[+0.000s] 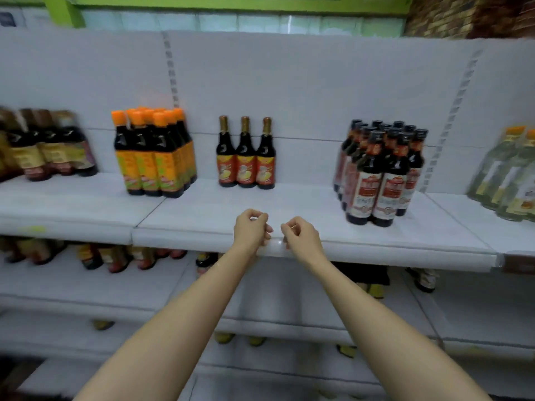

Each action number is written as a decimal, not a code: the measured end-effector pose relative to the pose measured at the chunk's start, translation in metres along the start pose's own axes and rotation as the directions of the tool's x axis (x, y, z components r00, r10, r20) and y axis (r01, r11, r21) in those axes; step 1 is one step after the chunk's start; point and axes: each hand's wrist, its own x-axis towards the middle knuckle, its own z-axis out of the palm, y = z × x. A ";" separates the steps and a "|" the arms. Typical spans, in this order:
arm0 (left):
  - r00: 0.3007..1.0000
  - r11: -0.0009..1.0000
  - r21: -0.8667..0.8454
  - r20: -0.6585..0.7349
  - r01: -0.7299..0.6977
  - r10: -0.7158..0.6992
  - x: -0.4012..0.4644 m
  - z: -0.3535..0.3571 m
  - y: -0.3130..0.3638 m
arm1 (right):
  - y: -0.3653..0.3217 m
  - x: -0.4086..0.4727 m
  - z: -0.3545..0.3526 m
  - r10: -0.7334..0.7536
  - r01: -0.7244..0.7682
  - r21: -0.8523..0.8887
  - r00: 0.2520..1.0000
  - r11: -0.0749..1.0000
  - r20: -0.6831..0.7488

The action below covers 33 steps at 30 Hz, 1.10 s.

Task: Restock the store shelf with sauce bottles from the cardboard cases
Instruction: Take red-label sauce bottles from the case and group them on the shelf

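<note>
We are reaching both arms out over the front lip of the white shelf (376, 227), and we are holding no bottle. Our left hand (251, 227) and right hand (299, 235) are hanging side by side just above the edge, fingers loosely curled and empty, close together but not touching. Straight ahead, the three gold-capped bottles (246, 153) are standing in a single row at the back, with bare shelf in front of them. To their left the orange-capped bottles (155, 153) are filling their spot; to the right the dark-capped bottles (382, 172) are doing the same. No cardboard case is showing here. We are judging ourselves between loads: the next move is turning to a case, gripping bottles by their necks and standing them upright ahead of the gold-capped row.
</note>
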 end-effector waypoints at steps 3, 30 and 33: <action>0.994 0.997 -0.051 -0.087 0.058 -0.062 -0.014 -0.061 -0.034 | -0.001 -0.021 0.063 -0.036 0.040 -0.025 0.990 0.999 0.137; 0.415 0.726 -0.379 -0.629 0.574 -0.657 -0.130 -0.501 -0.296 | 0.012 -0.199 0.587 0.346 -0.301 -0.244 0.355 0.922 0.869; 0.321 0.690 -0.453 -0.649 0.565 -0.690 -0.143 -0.539 -0.306 | 0.003 -0.212 0.623 0.417 -0.411 -0.297 0.241 0.862 0.876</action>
